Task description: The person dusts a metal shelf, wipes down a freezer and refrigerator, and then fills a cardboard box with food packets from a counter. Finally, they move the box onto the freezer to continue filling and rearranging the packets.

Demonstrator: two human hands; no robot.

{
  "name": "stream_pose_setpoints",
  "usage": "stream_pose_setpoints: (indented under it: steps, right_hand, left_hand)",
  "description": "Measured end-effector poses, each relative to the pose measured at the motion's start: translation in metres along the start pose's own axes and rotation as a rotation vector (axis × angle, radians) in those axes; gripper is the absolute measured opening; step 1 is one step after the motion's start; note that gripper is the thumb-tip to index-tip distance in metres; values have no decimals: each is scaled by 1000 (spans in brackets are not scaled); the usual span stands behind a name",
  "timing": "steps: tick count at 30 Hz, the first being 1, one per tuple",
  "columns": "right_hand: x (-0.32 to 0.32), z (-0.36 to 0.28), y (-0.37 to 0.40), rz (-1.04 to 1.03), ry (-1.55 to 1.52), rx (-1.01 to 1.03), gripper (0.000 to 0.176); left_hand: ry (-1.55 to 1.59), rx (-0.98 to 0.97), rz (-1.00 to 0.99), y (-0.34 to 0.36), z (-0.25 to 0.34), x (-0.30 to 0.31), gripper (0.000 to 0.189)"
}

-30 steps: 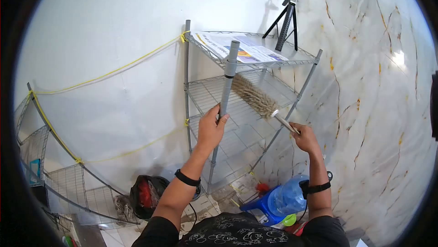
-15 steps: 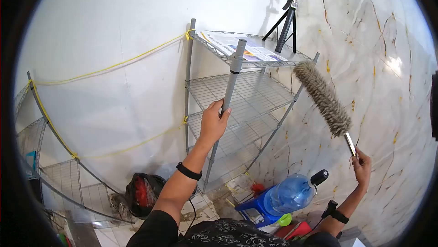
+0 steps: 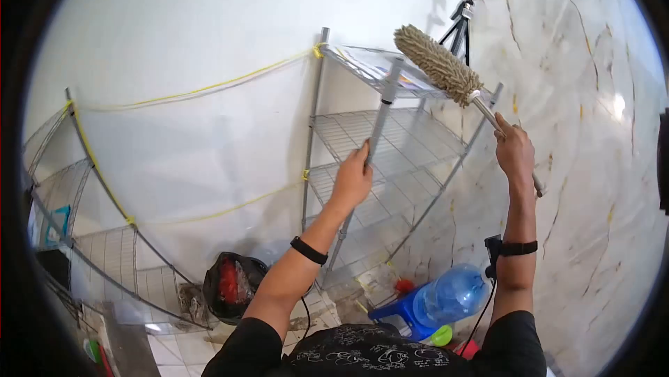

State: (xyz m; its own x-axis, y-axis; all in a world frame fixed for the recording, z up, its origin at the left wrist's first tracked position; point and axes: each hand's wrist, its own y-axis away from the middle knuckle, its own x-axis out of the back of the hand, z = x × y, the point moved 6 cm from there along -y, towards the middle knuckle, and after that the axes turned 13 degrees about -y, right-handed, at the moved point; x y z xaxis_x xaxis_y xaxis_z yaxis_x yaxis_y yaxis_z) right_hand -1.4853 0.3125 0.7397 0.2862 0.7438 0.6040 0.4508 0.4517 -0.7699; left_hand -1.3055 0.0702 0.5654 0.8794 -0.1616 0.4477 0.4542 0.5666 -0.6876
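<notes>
My left hand (image 3: pixel 354 176) is closed around the front grey post of the wire shelf rack (image 3: pixel 385 116), a little above mid-height. In my right hand (image 3: pixel 514 150) is the metal handle of a fluffy grey-brown duster (image 3: pixel 439 65). The duster's head slants up to the left, at the front of the rack's top shelf, and covers part of that shelf and the lower part of the tripod (image 3: pixel 463 28) behind it. Printed paper (image 3: pixel 369 63) lies on the top shelf. Whether the duster touches the rack is hard to tell.
A water bottle (image 3: pixel 453 295) rests on a blue stool (image 3: pixel 401 316) below. Left of the rack are a black bag-lined bin (image 3: pixel 233 286), yellow cords (image 3: pixel 202 91) strung along the wall, and another wire rack (image 3: pixel 104 241). A marble-patterned wall (image 3: pixel 578 189) stands at right.
My right hand has risen and moved left, bringing the duster from the rack's right side to its top shelf. My left hand still holds the post. The view has shifted slightly.
</notes>
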Motion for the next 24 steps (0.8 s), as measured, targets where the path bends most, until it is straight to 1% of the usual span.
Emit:
stream_pose_setpoints:
  steps: [1,2,4,5,6,8,9,10,12,14,16,17,18,20,21,23,24]
  right_hand:
    - [-8,-8,-9,-8,125,15,35]
    - [-11,-16,-18,-5,113,37,35]
    - [-20,-26,-34,-88,127,94,39]
    - [-16,-39,-38,-99,144,160,37]
    - [-9,-48,-40,-99,141,169,37]
    - [3,-60,-42,-187,-15,168,35]
    - [2,-56,-44,-277,-158,171,35]
    - [2,-50,-43,-276,-156,172,35]
    - [2,-45,-33,-305,-587,191,33]
    - [-2,-34,-28,-292,-561,134,34]
    - [-7,-14,-27,-133,-430,68,33]
    - [-9,-5,-24,-51,-410,100,35]
    - [-10,5,-18,-48,-406,89,35]
    - [-8,37,2,27,-257,-174,36]
    - [-13,66,14,105,-296,-43,37]
    - [-16,107,52,148,-359,-151,37]
    - [-19,135,75,130,-407,-180,38]
  left_hand:
    - [8,-6,-27,1,-1,0,53]
    - [-1,1,-5,1,-1,6,53]
    - [-17,-25,-64,-1,3,8,53]
    - [-21,-8,-82,-1,3,9,53]
    - [-23,-4,-74,-2,3,11,53]
    - [-3,-9,-89,-2,3,10,52]
    - [-1,-8,-87,-2,4,10,52]
    - [4,2,-101,-2,4,10,52]
    - [9,14,-119,-3,2,10,52]
    - [18,-6,-102,-2,2,10,51]
    - [37,17,-129,-5,2,10,51]
    - [57,38,-145,-6,2,11,50]
    - [59,33,-156,-7,2,11,50]
    - [104,80,-164,-6,-2,9,48]
    - [115,60,-134,-7,-4,9,43]
    - [151,77,-147,-7,-12,5,40]
    - [181,94,-145,-7,-16,4,38]
